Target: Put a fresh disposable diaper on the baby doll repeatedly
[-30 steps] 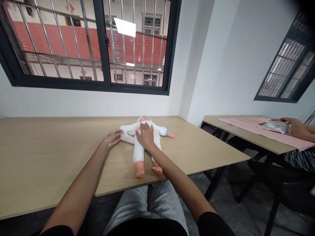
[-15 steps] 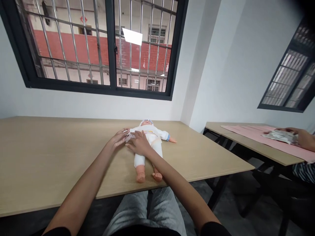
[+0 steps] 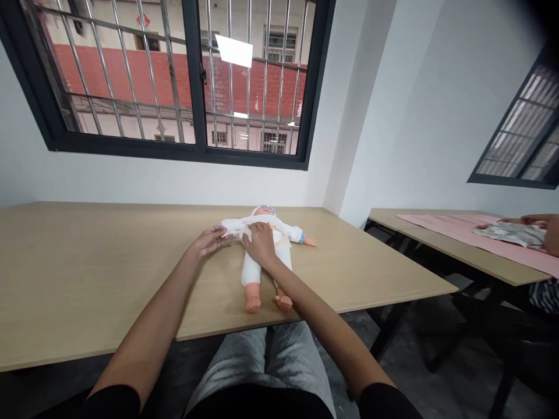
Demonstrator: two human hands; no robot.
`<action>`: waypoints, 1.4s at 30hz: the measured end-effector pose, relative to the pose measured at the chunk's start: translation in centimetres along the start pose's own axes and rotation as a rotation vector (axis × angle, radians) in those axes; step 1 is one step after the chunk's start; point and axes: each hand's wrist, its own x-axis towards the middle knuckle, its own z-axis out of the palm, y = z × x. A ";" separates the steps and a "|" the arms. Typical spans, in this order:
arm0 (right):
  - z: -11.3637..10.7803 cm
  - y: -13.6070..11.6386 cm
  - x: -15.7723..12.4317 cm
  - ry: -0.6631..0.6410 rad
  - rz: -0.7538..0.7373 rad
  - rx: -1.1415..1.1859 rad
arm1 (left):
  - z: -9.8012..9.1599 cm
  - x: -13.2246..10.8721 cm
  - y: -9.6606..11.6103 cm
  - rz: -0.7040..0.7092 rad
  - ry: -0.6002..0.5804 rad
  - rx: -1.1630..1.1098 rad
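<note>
Classroom-like training room: baby doll [image 3: 283, 253] on wood-topped table [image 3: 109, 273], second table [image 3: 458, 249], barred window [image 3: 194, 75].

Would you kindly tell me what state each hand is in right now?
Left hand: at the white clothes on the doll; whether it grips them cannot be told.
Right hand: open, palm down on the doll's front.

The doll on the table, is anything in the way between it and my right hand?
Nothing visible is in the way: your right hand rests on the front of the doll, against its white clothes.
</note>
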 end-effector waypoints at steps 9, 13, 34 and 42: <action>-0.2 -0.1 -0.3 -0.154 -0.104 -0.040 | 1.4 -2.3 2.0 0.052 -0.168 0.090; 0.7 -1.0 -0.3 -0.375 -0.144 -0.141 | 2.4 -2.8 2.3 -0.021 -0.249 0.140; 0.7 -0.7 -0.1 -0.116 0.010 -0.028 | 4.4 -1.3 1.4 0.082 -0.152 0.065; -0.3 0.6 0.2 0.038 0.151 0.078 | 4.8 -1.5 1.6 0.083 -0.159 0.035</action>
